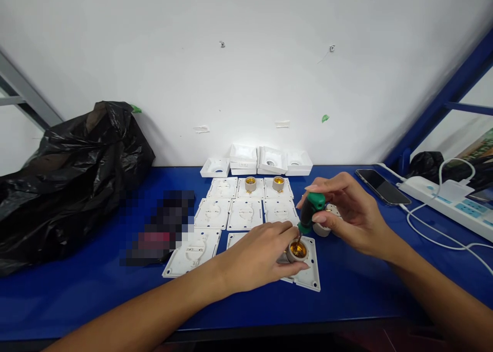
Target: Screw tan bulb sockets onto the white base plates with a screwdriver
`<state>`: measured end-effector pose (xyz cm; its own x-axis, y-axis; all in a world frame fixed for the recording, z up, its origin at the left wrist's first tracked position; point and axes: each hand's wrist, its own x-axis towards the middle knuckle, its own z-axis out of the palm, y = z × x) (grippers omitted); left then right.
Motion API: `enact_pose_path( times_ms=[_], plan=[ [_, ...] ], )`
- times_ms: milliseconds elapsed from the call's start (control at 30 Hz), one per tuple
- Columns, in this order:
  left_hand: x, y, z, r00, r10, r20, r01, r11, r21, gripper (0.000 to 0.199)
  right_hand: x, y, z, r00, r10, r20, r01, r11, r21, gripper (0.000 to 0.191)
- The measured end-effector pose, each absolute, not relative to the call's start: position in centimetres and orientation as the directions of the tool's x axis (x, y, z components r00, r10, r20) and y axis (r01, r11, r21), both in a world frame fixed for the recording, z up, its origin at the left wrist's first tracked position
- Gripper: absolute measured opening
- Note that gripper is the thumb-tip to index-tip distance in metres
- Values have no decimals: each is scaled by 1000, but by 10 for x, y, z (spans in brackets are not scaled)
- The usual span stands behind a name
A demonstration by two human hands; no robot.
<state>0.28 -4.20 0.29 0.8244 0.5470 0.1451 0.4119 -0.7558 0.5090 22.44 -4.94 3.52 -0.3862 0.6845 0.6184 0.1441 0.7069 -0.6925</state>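
Observation:
My right hand (348,216) grips a green and black screwdriver (311,208) by its handle. The shaft points down into a lamp socket (297,250) with a brass-coloured inside. My left hand (265,254) is closed around that socket, thumb in front and fingers behind. Under it lies a white square base plate (310,277), partly covered by the left hand. Just behind the right hand's fingers, more sockets (321,230) stand on the table, half hidden. Farther back, two base plates carry sockets (250,183), (278,183) facing up.
Several bare white plates (211,214) lie in rows on the blue table (115,295). White square covers (243,154) are stacked against the wall. A black plastic bag (77,172) fills the left. On the right are a phone (381,186), a power strip (447,203) and white cables.

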Motion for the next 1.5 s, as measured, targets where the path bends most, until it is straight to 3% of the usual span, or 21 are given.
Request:
enact_pose_path(
  times_ms=[433, 700, 1500],
  plan=[
    [3, -42, 0, 823, 548, 148, 425, -769, 478, 31, 222, -53, 43, -463, 736, 494, 171, 621, -765, 40],
    [3, -42, 0, 826, 545, 145, 411, -758, 506, 35, 225, -50, 41, -449, 713, 539, 161, 657, -736, 32],
    [4, -42, 2, 821, 553, 144, 416, -751, 513, 32, 225, -50, 41, -451, 748, 486, 153, 602, -784, 34]
  ],
)
